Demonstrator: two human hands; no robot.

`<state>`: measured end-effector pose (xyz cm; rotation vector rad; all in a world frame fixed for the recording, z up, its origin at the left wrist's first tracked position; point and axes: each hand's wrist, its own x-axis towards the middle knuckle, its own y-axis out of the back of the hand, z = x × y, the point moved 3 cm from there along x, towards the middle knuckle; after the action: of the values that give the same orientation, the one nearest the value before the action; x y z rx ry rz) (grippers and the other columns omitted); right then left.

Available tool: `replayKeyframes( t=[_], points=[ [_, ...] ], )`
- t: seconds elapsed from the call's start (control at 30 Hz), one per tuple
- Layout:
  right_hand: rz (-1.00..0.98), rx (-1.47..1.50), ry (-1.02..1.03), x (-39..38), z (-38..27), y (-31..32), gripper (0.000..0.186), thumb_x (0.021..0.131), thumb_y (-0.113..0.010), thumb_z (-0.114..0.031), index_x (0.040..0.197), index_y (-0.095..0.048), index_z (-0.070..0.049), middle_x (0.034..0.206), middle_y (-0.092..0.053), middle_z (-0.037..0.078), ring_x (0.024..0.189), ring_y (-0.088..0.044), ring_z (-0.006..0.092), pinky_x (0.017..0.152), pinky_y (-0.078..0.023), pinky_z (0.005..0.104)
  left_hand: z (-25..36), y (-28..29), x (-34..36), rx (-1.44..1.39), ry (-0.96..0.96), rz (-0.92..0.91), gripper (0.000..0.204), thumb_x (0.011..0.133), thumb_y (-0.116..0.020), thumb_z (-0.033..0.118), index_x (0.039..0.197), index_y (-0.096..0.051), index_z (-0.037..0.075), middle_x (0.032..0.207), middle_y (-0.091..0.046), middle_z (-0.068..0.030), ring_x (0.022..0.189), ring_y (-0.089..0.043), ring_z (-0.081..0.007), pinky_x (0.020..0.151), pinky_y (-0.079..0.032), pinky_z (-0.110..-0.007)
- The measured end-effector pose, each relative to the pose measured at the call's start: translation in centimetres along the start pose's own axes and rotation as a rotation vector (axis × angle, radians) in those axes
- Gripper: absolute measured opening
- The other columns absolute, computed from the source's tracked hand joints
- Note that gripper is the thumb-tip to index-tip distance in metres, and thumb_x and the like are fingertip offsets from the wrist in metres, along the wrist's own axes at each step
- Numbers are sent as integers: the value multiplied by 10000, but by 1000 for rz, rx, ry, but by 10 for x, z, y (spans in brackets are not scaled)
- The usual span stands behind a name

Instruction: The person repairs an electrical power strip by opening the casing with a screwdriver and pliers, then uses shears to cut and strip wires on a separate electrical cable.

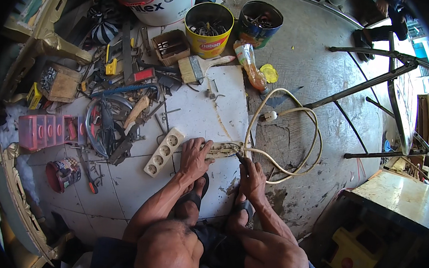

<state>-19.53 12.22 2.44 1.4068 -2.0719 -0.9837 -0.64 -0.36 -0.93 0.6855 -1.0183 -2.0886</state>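
Note:
My left hand grips the left end of an opened cream power strip housing, its inside facing up. My right hand is closed round a dark, slim tool. The tool's tip is at the right end of the housing, where the cable enters; its exact kind is hidden by my fingers. A cream cable loops out to the right and ends in a white plug. Left of my left hand, the strip's socket cover lies tilted on the tiles with its round outlets up.
Hand tools, a wooden-handled hammer and scraps crowd the left floor. Pink plastic drawers stand beyond. At the back are a paintbrush, yellow tin, dark tin and white bucket. A metal frame stands right.

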Motion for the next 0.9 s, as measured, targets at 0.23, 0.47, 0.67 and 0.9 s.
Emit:
replayKeyframes(
  t=[0.23, 0.47, 0.67, 0.9],
  points=[
    [-65, 226, -131, -2, 16, -5, 264, 933, -680, -173, 1164, -669, -45, 919, -670, 200, 877, -662, 402, 780, -523, 466, -8, 1, -7, 12, 16, 11, 642, 750, -850, 288, 1314, -599, 115, 1208, -543, -116, 1142, -494, -317, 987, -386, -479],
    [-96, 148, -145, 18, -8, 36, 241, 917, -684, -167, 1137, -719, -77, 924, -706, 180, 791, -709, 346, 693, -553, 406, -2, 2, -7, 13, 19, -17, 640, 746, -853, 287, 1311, -604, 122, 1207, -544, -110, 1138, -497, -314, 986, -387, -468],
    [-153, -104, -43, 52, -28, 65, 245, 870, -686, -169, 1084, -754, -72, 849, -683, 185, 748, -688, 354, 705, -562, 433, -9, 0, -6, -35, 38, 17, 623, 747, -849, 277, 1304, -610, 133, 1210, -548, -103, 1140, -496, -313, 989, -386, -466],
    [-227, -219, 47, 60, -22, 61, 164, 853, -671, -171, 935, -731, -42, 810, -671, 208, 722, -671, 383, 681, -553, 475, -6, 0, -4, -40, 27, 36, 605, 740, -854, 272, 1281, -618, 141, 1190, -549, -103, 1135, -500, -312, 992, -388, -464]
  ],
)
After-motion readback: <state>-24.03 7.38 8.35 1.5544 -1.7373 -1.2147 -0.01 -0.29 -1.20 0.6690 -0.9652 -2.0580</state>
